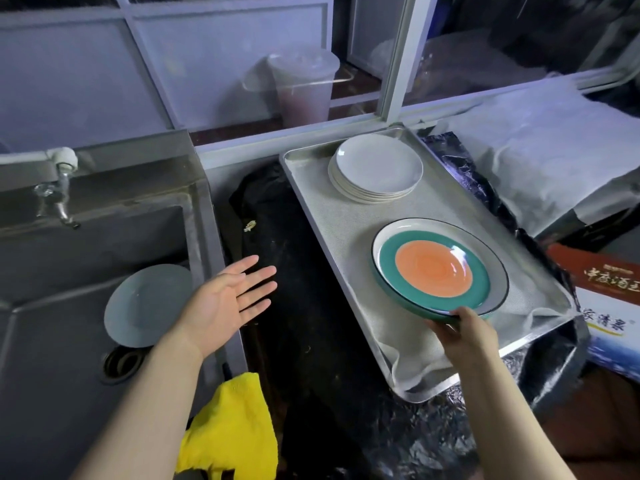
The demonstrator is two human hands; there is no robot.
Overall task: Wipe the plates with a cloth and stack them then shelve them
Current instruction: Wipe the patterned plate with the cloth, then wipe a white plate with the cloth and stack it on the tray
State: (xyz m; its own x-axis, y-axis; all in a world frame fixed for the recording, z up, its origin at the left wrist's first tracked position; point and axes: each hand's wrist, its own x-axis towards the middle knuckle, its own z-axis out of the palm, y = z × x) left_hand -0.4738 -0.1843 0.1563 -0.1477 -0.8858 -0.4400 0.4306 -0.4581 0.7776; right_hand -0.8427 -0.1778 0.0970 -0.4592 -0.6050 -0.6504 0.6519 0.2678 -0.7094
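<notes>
Dark counter [304, 306] beside a sink. At four o'clock, the right hand [460, 329] pinches the colourful plate's [440, 271] near rim over the tray [311, 202]; left hand [225, 303] released. One-edge grip could slip.

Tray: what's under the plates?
A pale cloth liner covers the tray floor beneath the white plate stack and colourful plate. The metal floor itself is hidden.

Left hand [227, 303] + right hand [465, 329]: both bare, no gloves, rings or watch; forearms bare, no sleeves in view.
</notes>
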